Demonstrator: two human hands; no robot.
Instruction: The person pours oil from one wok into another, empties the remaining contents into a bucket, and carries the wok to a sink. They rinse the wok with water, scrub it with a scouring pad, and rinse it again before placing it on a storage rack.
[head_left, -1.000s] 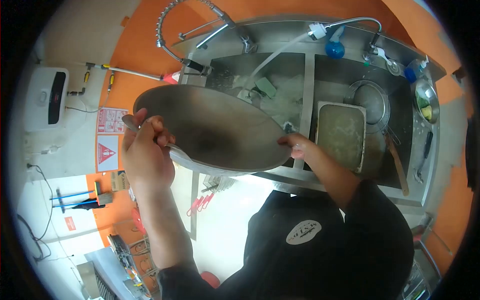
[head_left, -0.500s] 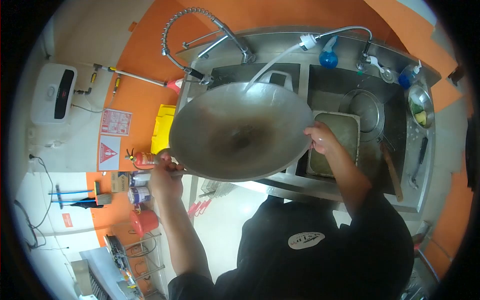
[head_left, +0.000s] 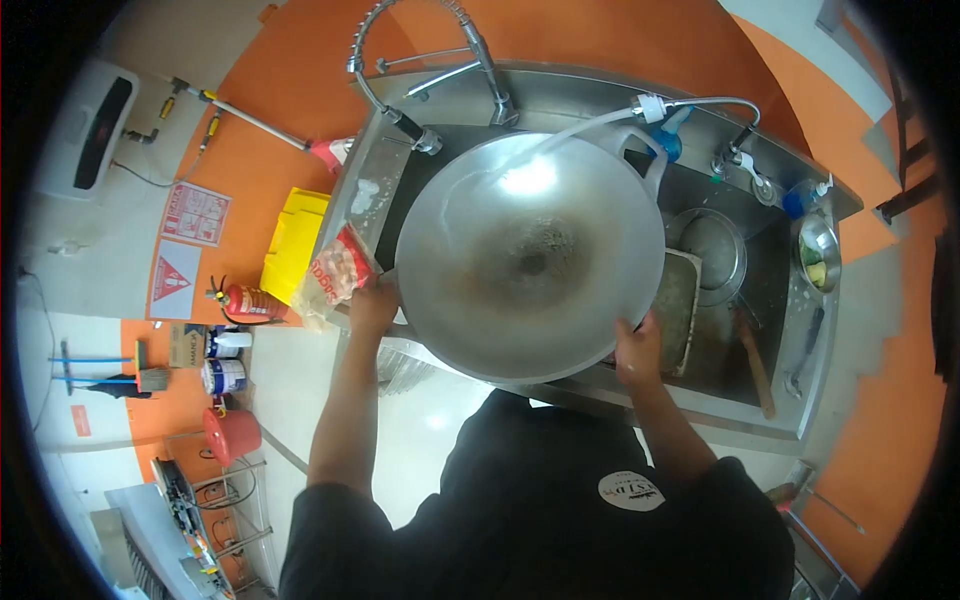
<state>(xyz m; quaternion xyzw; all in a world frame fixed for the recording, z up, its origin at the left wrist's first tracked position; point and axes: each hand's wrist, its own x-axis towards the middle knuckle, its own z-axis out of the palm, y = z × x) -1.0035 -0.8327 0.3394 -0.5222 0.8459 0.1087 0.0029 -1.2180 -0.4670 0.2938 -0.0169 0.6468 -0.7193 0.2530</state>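
Note:
A large grey metal wok (head_left: 480, 330) is held over the sink with its inside facing up. Water runs from the right-hand tap nozzle (head_left: 649, 108) down into it, and rippled water lies around the browned centre. My left hand (head_left: 373, 308) is closed around the wok's handle at the left side. At the lower right, my right hand (head_left: 638, 350) grips the rim, thumb on the near edge. The wok's other loop handle (head_left: 655, 172) sticks out at the upper right. A plastic bag with red print (head_left: 345, 268) lies just beyond my left hand.
In the right basin are a rectangular pan (head_left: 680, 310), a round strainer (head_left: 707, 255) and a wooden handle (head_left: 755, 365). A bowl with green pieces (head_left: 818, 250) stands on the right ledge. A spring-hose tap (head_left: 425, 138) hangs at the back left.
The wok has shifted right in view and turned clockwise, its far handle now at the upper right. The plastic bag has come into sight. Rippled water now shows at the wok's centre.

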